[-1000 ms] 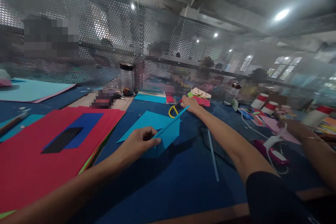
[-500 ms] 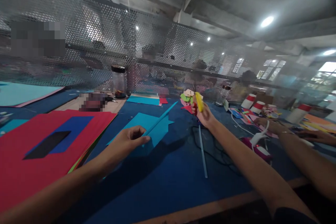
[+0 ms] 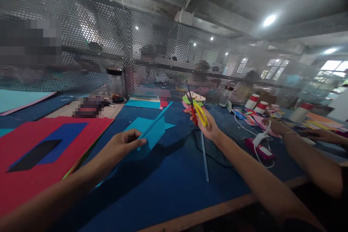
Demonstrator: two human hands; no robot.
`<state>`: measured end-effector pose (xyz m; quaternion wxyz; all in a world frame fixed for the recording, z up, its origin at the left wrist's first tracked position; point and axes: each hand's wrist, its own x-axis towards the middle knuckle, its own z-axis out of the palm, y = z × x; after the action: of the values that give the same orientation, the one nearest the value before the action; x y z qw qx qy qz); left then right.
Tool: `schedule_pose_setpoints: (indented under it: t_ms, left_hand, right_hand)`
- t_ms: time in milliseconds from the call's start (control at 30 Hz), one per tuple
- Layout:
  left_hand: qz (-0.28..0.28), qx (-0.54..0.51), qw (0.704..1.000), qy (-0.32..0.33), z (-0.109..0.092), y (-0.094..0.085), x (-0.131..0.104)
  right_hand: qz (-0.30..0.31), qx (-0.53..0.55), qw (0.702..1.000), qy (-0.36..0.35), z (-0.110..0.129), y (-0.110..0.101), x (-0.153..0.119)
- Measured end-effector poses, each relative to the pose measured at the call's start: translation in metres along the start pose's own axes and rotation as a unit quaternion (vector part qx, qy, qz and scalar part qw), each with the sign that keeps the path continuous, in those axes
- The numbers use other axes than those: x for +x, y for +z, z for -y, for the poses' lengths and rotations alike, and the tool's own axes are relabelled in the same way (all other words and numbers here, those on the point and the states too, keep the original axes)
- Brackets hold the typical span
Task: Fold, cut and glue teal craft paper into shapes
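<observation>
My left hand (image 3: 130, 141) pinches a folded sheet of bright blue paper (image 3: 156, 134), its folded edge slanting up to the right above the table. Further right, my right hand (image 3: 205, 123) is closed around scissors (image 3: 200, 114) with yellow and red handles; their dark blades point up and away. Below that hand a thin pale strip (image 3: 205, 161) lies on the dark blue tabletop (image 3: 168, 192). Behind the scissors is a small pile of green and cream paper pieces (image 3: 197, 98).
Red sheets (image 3: 24, 188) with blue and black pieces lie at left. Jars (image 3: 115, 85) stand near the perforated screen (image 3: 163, 36). At right are a purple power strip (image 3: 258, 148) with white cables, red-and-white cones (image 3: 251, 101), and another person's arms (image 3: 307, 148).
The scissors have turned in my right hand, so the blades now show pointing upward. The whole view has shifted slightly, and the blue paper remains in my left hand.
</observation>
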<state>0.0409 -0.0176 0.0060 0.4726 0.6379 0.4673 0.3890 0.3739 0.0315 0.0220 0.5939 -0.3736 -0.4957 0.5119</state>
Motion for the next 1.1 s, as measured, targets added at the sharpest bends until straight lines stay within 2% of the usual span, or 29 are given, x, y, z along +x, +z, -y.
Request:
schedule_pose_setpoints:
  t_ms: [100,300,467,700,833,1000,1100]
  left_hand:
    - [-0.004,-0.010,1.000,-0.001,-0.005,0.002,-0.002]
    - [0.005,-0.046,0.998,-0.033,-0.010,0.001,-0.004]
    - [-0.006,-0.047,0.999,-0.021,-0.019,0.001,-0.007]
    - [-0.020,-0.043,0.999,-0.019,-0.019,0.001,-0.007]
    - [-0.023,-0.054,0.998,-0.019,-0.014,-0.001,-0.005]
    - [-0.015,-0.095,0.995,-0.040,-0.015,-0.003,-0.005]
    - [-0.016,-0.113,0.993,-0.043,-0.018,-0.004,-0.006]
  right_hand:
    - [0.023,0.010,0.999,0.031,0.001,0.005,-0.004]
    - [0.070,0.043,0.997,0.003,0.009,0.015,-0.015]
    - [0.114,0.073,0.990,0.045,0.023,0.019,-0.021]
    - [0.107,0.019,0.993,0.040,0.021,0.029,-0.033]
    - [0.094,0.041,0.994,0.044,0.015,0.031,-0.033]
    - [0.143,0.121,0.977,0.105,0.024,0.032,-0.034]
    - [0.168,0.104,0.972,0.125,0.029,0.034,-0.041]
